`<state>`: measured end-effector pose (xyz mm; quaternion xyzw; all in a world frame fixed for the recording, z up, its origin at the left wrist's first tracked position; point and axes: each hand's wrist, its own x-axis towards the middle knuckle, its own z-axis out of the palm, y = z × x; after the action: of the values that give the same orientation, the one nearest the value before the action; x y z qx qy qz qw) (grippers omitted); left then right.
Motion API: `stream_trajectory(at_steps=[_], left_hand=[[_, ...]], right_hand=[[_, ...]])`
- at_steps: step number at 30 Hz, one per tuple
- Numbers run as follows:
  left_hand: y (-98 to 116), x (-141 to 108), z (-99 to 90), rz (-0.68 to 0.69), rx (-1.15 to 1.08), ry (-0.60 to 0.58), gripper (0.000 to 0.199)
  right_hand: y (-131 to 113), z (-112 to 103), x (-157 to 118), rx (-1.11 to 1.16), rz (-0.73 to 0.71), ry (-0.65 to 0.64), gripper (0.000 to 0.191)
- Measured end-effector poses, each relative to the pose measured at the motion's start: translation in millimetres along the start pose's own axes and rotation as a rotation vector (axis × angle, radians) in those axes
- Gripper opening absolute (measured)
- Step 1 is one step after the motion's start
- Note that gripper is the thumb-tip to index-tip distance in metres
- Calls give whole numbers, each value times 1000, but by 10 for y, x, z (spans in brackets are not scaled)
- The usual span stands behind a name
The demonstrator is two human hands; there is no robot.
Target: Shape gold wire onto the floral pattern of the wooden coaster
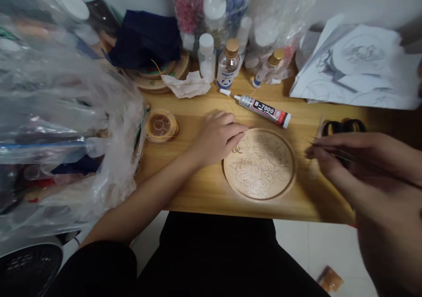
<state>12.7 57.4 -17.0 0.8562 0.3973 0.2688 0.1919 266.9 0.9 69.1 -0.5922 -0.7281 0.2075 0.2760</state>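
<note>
A round wooden plate (260, 191) lies on the table with a flower design drawn in thin dark lines. A small gold-coloured curled motif (236, 148) sits near its upper left rim. My left hand (219, 136) lies palm down at that rim, fingers stretched out and fingertips touching the plate's edge. To the right of the plate, my right hand (349, 169) is raised, blurred, with its fingers closed on thin dark tweezers (334, 149) pointing left. Black-handled scissors (354, 125) lie behind it, partly hidden.
A B-7000 glue tube (263, 109) lies behind the plate. Gold-capped bottles (228, 66), a crumpled tissue (187, 85) and a spool of golden thread (161, 125) stand around. Plastic bags (115, 134) crowd the left; drawn paper sheets (362, 68) lean back right. The table's front edge (214, 212) is near.
</note>
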Motion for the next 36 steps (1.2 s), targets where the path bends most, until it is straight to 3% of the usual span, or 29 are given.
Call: stream_trajectory(at_steps=[2,5,10,16,23,36], left_hand=[[3,6,-12,-10,-6,-17,23],[4,15,-76,-17,-21,-88,23],[5,21,-248,-21,-113,-268,28],[-6,23,-322,-72,-204,-347,36],[-2,14,-302,-79,-204,-335,35],[-8,9,-285,-91,-197,-327,37]], right_hand=[[-77,210,98,190,-36,3,17],[-105,500,199,442,-75,-149,26],[10,675,180,671,-14,-288,33],[68,687,160,527,-94,-319,23],[69,704,160,403,-182,-343,20],[26,703,201,406,-169,-367,16]])
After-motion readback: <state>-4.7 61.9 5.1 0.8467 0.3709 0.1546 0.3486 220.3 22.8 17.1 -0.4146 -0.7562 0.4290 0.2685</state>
